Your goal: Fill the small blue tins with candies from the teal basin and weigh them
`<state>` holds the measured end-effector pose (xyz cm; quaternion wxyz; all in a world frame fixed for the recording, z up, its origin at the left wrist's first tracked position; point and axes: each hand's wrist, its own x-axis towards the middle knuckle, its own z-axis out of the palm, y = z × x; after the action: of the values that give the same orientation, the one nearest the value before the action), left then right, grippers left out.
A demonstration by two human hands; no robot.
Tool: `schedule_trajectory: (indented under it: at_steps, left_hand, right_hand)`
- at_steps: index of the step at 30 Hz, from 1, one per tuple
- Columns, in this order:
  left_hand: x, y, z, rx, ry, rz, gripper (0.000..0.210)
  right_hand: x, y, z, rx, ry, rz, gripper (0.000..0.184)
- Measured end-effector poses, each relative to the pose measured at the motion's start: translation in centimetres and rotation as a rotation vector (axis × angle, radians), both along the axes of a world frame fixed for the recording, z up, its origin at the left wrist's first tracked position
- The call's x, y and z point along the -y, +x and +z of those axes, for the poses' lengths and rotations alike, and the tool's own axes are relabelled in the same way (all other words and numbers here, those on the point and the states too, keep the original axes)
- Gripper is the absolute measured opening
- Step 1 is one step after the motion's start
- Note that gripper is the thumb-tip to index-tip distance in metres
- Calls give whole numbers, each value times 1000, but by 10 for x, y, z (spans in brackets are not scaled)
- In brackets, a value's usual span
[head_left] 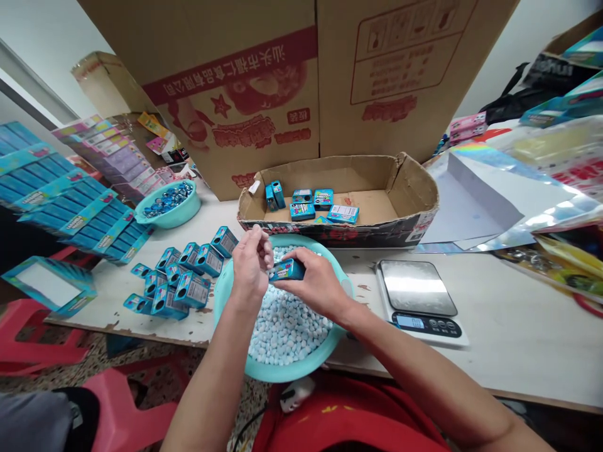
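My right hand (318, 282) grips a small blue candy box (288, 270), tilted on its side above a turquoise basin (277, 371) full of pale blue and white round candies (287, 326). Close against the left end of that box is my left hand (253, 260), its fingers curled inward. What lies inside those fingers is hidden. Several blue boxes (193, 289) with round holes in their tops stand in a group left of the basin. Behind the basin, a low cardboard tray (372, 188) holds several more blue boxes (343, 214).
A digital scale (417, 289) sits right of the basin. At the left are a smaller turquoise bowl (176, 216) of blue-wrapped pieces and stacked display boxes (70, 194). A large carton (264, 81) rises behind the tray. Red stools (122, 408) stand below the table.
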<state>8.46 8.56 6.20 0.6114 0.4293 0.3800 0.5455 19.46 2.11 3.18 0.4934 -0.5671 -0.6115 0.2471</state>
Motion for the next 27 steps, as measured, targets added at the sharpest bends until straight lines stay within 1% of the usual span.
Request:
schedule_trajectory:
  at_steps: [3, 8, 11, 13, 15, 19, 21, 23, 24, 25, 26, 27]
  left_hand:
    - [1, -1, 5, 24, -2, -61, 31]
    - [3, -2, 2, 106, -8, -148, 27]
    - [7, -4, 2, 41, 22, -197, 24]
    - [10, -6, 5, -8, 29, -228, 23]
    - [14, -9, 10, -29, 53, -213, 22]
    - [18, -16, 20, 0, 123, -107, 21]
    - [16, -21, 20, 7, 136, -39, 22]
    - [12, -28, 14, -47, 138, 42, 24]
    - [10, -32, 8, -116, 130, 73, 25]
    - [8, -36, 0, -224, 116, 81, 26]
    - [6, -40, -9, -374, 112, 61, 28]
    - [6, -45, -20, -556, 132, 14, 30]
  right_hand:
    - [-1, 2, -4, -106, -23, 30, 33]
    - [-2, 4, -11, -285, -66, 73, 34]
    - [0, 6, -11, -325, -59, 91, 35]
    - [1, 8, -10, -343, -54, 107, 36]
    - [4, 10, -9, -366, -56, 102, 38]
    - [10, 14, -12, -432, -86, 95, 42]
    - [13, 17, -14, -511, -105, 123, 43]
    - [15, 19, -17, -601, -118, 131, 44]
    - [16, 20, -18, -641, -122, 129, 44]
    - [17, 20, -18, -679, -125, 128, 44]
    - [18, 21, -19, -714, -128, 129, 45]
    - [19, 23, -19, -750, -132, 133, 45]
